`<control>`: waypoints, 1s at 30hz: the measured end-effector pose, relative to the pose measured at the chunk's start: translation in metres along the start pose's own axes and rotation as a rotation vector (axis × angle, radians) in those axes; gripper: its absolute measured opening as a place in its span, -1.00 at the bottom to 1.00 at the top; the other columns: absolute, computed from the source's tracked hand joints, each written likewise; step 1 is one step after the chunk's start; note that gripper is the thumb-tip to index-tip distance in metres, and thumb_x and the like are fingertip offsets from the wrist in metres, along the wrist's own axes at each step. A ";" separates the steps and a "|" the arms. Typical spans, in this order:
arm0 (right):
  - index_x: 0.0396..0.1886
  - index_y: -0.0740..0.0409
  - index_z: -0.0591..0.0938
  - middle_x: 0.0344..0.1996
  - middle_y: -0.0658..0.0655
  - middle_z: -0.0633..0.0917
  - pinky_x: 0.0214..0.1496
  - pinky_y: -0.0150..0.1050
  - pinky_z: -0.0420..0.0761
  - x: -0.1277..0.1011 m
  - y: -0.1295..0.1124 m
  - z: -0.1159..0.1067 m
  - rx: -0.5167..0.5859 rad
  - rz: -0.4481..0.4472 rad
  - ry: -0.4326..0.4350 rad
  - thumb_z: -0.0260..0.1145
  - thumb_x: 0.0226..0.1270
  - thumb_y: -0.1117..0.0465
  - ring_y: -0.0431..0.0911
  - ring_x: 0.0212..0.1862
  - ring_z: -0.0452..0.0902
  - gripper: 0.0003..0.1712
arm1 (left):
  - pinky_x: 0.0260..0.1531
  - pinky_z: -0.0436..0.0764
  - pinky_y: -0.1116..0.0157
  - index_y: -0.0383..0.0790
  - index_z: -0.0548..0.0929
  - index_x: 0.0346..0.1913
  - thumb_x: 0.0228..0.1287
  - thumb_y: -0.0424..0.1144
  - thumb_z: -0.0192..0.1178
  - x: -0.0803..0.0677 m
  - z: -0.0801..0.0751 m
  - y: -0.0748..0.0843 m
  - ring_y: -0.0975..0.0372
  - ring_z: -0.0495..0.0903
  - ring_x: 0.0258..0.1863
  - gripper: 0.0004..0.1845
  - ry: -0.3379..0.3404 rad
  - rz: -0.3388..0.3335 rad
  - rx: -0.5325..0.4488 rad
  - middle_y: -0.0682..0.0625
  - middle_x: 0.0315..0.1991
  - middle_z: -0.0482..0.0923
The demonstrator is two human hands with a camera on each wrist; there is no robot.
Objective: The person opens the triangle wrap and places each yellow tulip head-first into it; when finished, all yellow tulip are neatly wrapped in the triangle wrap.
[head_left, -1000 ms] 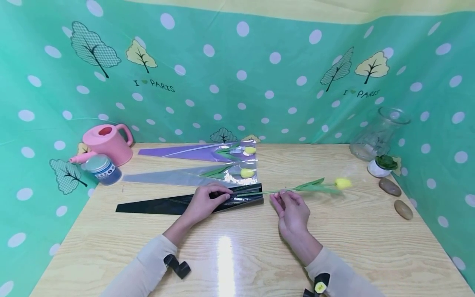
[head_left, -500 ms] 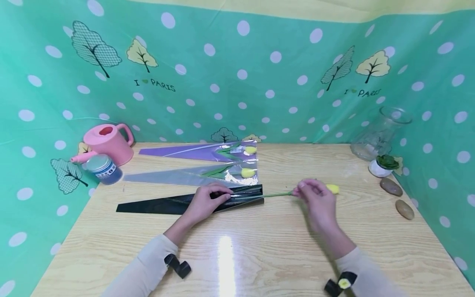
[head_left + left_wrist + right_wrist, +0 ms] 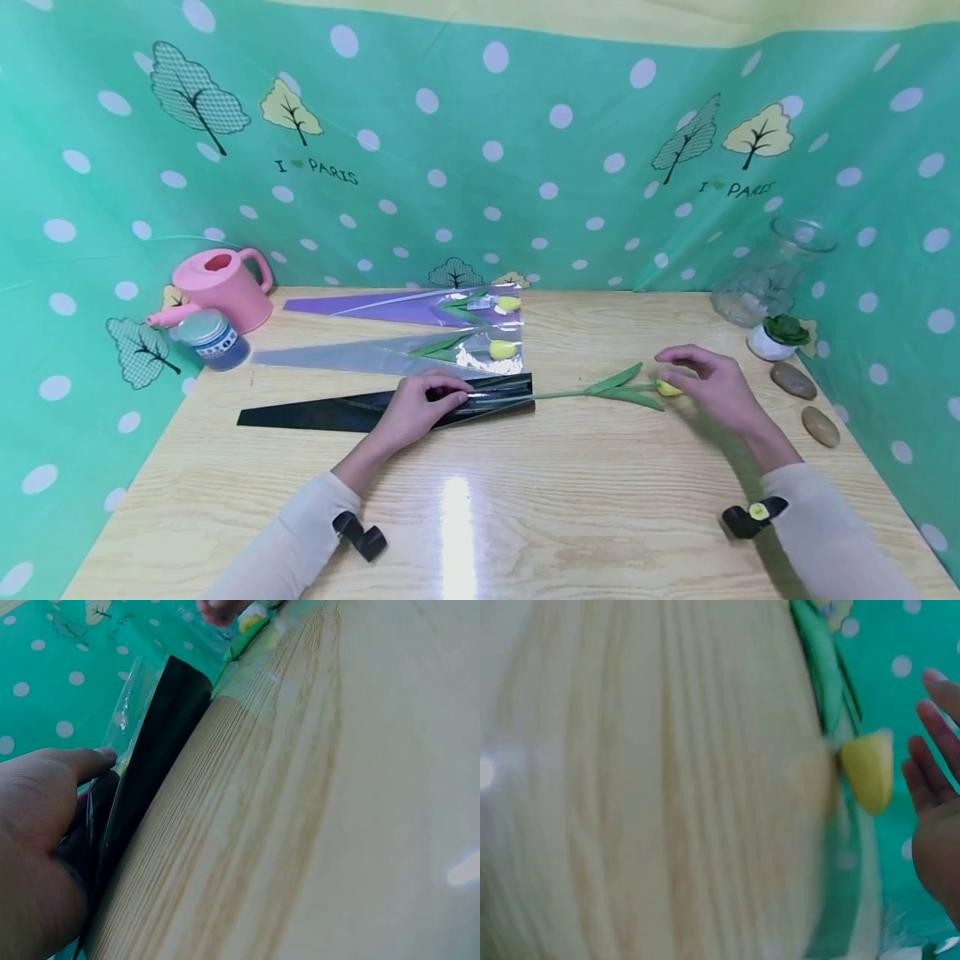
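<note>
My left hand [image 3: 417,407] pinches the clear film at the mouth of a black flower sleeve [image 3: 300,414], holding it raised; in the left wrist view the black sleeve [image 3: 161,720] stands beside the thumb. Partly inside that sleeve lies the stem of a yellow tulip [image 3: 617,390], its green leaves outside to the right. The tulip's bloom [image 3: 868,772] sits just short of my right hand [image 3: 712,387]. Fingers of the right hand [image 3: 941,772] are relaxed and apart, holding nothing. Behind lie a grey sleeve [image 3: 337,354] and a purple sleeve [image 3: 360,306], each with a yellow tulip.
At the back left stand a pink watering can [image 3: 232,292] and a blue-labelled jar [image 3: 213,340]. A glass vase [image 3: 761,287], a small potted succulent [image 3: 772,340] and two brown stones [image 3: 793,380] line the right side. A green dotted cloth [image 3: 487,192] hangs behind.
My right hand has slid right along the tulip from the stem past the leaves and let go near the bloom. The left hand has kept its hold on the black sleeve.
</note>
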State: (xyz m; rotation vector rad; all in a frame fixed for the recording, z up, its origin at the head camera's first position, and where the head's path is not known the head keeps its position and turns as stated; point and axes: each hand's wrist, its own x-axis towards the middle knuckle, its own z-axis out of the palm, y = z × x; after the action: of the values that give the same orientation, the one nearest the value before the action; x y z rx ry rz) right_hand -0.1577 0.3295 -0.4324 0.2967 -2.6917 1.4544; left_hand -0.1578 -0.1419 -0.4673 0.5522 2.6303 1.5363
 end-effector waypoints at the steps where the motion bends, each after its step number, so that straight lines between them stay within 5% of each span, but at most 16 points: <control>1: 0.14 0.24 0.68 0.06 -0.02 0.72 0.13 -0.64 0.47 0.000 0.004 -0.001 -0.024 -0.002 -0.027 0.37 0.48 0.14 -0.52 0.11 0.52 -0.64 | -0.08 0.62 0.31 0.18 0.83 -0.05 0.43 -0.15 0.33 0.000 0.000 0.000 0.25 0.65 0.01 -0.85 -0.001 0.000 -0.002 0.14 0.01 0.74; 11: 0.06 0.12 0.74 0.07 0.14 0.72 -0.02 -0.52 0.57 0.004 0.022 0.002 -0.116 0.041 -0.149 0.45 0.41 0.08 -0.48 0.04 0.52 -0.68 | -0.11 0.60 0.34 0.15 0.83 -0.05 0.42 -0.14 0.35 0.000 0.001 0.000 0.23 0.65 -0.01 -0.85 -0.006 0.003 -0.022 0.12 0.02 0.74; 20: -0.12 -0.08 0.81 -0.02 0.08 0.74 0.03 -0.53 0.50 0.005 0.017 0.008 -0.221 -0.001 -0.147 0.45 0.40 0.09 -0.44 0.00 0.48 -0.88 | -0.08 0.60 0.33 0.13 0.83 -0.03 0.42 -0.13 0.34 0.001 0.001 0.000 0.23 0.65 0.00 -0.85 -0.008 0.020 -0.021 0.12 0.01 0.74; 30: -0.19 -0.06 0.82 -0.09 0.07 0.73 -0.02 -0.54 0.53 0.001 0.003 0.021 -0.205 -0.014 -0.101 0.49 0.37 0.10 -0.36 -0.05 0.51 -0.91 | 0.05 0.64 0.20 0.16 0.84 -0.07 0.41 -0.16 0.36 0.001 0.001 0.001 0.23 0.66 0.08 -0.86 -0.010 0.024 0.017 0.15 0.01 0.74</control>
State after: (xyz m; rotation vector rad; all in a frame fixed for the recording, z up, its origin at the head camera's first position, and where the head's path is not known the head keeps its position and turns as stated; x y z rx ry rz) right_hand -0.1581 0.3136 -0.4461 0.3840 -2.8813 1.1764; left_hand -0.1583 -0.1399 -0.4671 0.5933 2.6410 1.5154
